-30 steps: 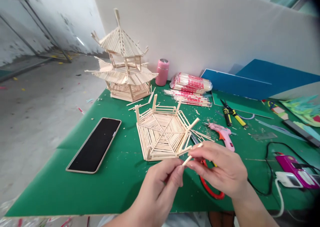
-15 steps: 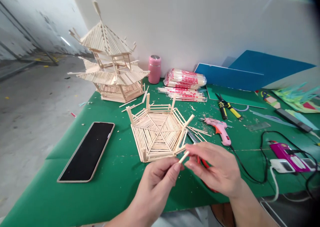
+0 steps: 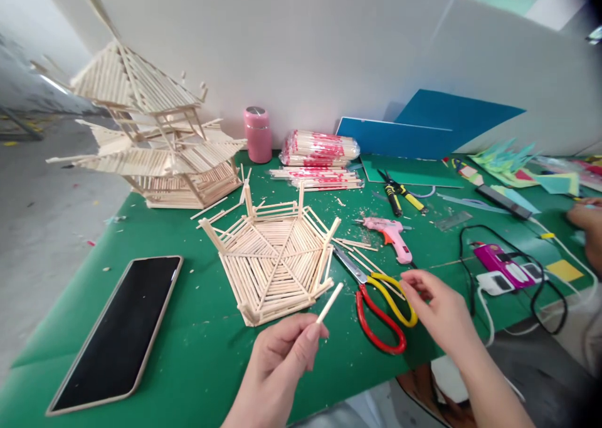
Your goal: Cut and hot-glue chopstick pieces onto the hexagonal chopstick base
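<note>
My left hand [image 3: 285, 359] is closed on a short wooden stick [image 3: 330, 302] that points up and to the right. Just beyond it lies a hexagonal stick base [image 3: 277, 258] with upright posts at its corners. My right hand [image 3: 437, 305] holds nothing, its fingers curved and slightly apart. Beside those fingers are scissors [image 3: 371, 283] with one red and one yellow handle, lying on the green tabletop [image 3: 202, 359]. A pink glue gun [image 3: 392, 236] rests behind my right hand, and loose sticks [image 3: 362, 255] lie between it and the base.
At back left stands a stick pagoda [image 3: 155, 139]. A phone [image 3: 117, 334] lies at left. Behind are a pink flask [image 3: 258, 136], bagged sticks [image 3: 320, 149] and pliers [image 3: 399, 192]. A power strip [image 3: 505, 268] with cables lies right, near another person's hand [image 3: 586, 224].
My right hand has moved away from the stick toward the right, by the scissors, which now show fully. My left hand keeps the stick. The view has shifted right.
</note>
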The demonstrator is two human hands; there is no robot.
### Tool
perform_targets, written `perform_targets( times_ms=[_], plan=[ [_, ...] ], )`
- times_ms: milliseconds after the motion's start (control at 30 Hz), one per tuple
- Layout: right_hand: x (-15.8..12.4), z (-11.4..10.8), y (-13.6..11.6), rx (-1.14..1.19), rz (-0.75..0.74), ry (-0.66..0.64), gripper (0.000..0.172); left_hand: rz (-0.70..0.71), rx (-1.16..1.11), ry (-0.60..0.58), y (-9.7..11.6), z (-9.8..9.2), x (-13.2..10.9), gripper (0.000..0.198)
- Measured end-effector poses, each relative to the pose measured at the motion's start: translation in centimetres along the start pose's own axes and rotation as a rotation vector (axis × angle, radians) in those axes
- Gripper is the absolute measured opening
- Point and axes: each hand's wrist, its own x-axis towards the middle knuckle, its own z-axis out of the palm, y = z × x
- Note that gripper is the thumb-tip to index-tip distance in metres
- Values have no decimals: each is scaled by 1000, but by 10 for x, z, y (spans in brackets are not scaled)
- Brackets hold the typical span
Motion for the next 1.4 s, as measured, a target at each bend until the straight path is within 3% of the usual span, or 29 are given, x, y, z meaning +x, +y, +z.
perform_targets(
  times_ms=[133, 333, 600, 800, 967, 1233, 1300, 1400],
  plan=[
    [1, 15, -11, -107, -59, -153, 11, 11, -2, 35, -1, 1, -2, 28],
    [11, 22, -15, -212, -104, -224, 14, 26, 65, 4, -4, -4, -4, 29],
    [10, -5, -11, -157, -74, -184, 25, 138, 185, -9, -9, -3, 4, 28],
    [2, 15, -11, -275, -37, -224, 12, 306, 432, -59, -26, -11, 0, 27],
    [1, 25, -5, -277, -23, -231, 12, 380, 594, -57, -36, -24, -4, 21],
    [0, 9, 3, -156, 22, -232, 20, 403, 698, -67, -30, -26, 5, 23],
    [-1, 5, 5, -32, 71, -216, 23, 415, 705, -71, -28, -27, 8, 24],
    [0, 1, 3, 335, 193, -184, 24, 426, 711, -75, -27, -28, 14, 24]
  ],
)
